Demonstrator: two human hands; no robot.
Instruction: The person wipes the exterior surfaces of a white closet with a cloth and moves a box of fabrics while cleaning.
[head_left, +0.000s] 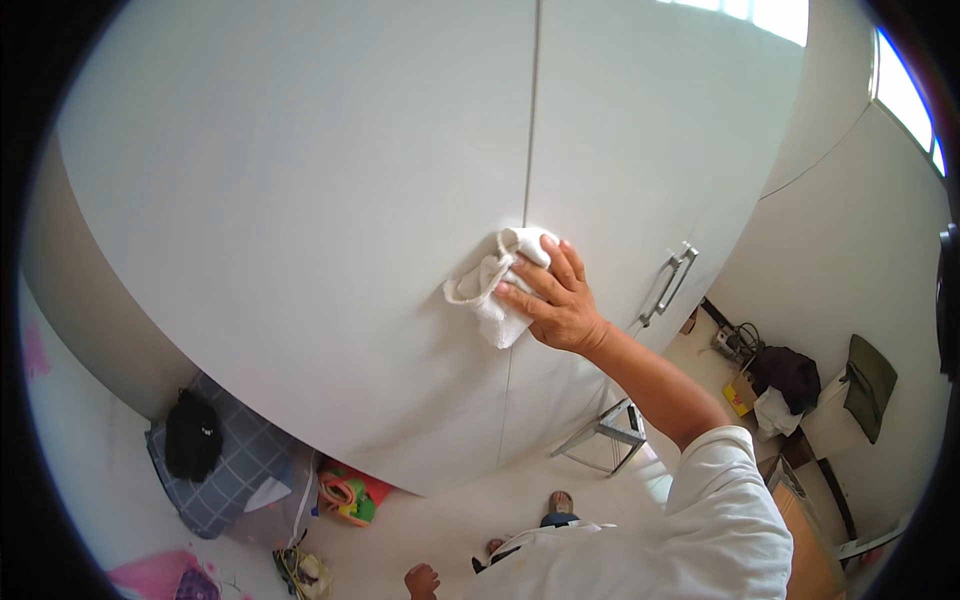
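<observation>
A white cloth (504, 315) is bunched under my right hand (559, 300), whose spread fingers press it against the flat front of a white cabinet (337, 187). The cloth lies across the narrow vertical seam between two door panels. To the right of that hand are two metal door handles (667, 285). Low in the view, beside my body, my left hand (422, 579) hangs away from the cabinet with its fingers curled; whether anything is inside them cannot be told.
A metal step stool (619, 431) stands by the cabinet's lower right. At lower left, a black bag (193, 436) rests on checked fabric (244, 457), near a colourful rolled item (349, 495). Boxes, a dark garment (786, 377) and a green cushion (870, 390) are along the right wall.
</observation>
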